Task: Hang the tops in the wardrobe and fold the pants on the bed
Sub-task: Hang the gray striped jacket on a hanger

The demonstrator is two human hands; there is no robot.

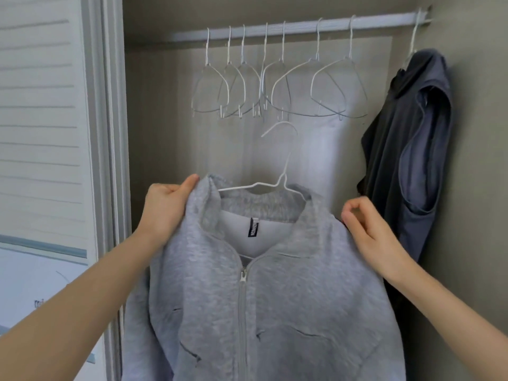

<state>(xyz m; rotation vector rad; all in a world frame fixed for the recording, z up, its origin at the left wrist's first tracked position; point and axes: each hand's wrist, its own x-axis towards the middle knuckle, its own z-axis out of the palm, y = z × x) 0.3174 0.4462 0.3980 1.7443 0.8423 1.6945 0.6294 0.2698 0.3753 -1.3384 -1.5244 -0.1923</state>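
A light grey zip-up top point(275, 298) is draped on a white wire hanger point(283, 182), held up in front of the open wardrobe. My left hand point(165, 207) grips the top's left shoulder by the collar, thumb on the fabric. At the top's right shoulder, my right hand point(368, 232) holds the fabric edge with curled fingers. The hanger's hook is in the air below the wardrobe rail point(302, 24), not touching it. A dark grey sleeveless top point(406, 133) hangs from the rail's right end, against the side wall.
Several empty white wire hangers point(275, 86) hang in a row along the rail, directly above the held hanger's hook. A white slatted wardrobe door point(41, 105) stands at the left. The wardrobe's back panel is bare behind the hangers.
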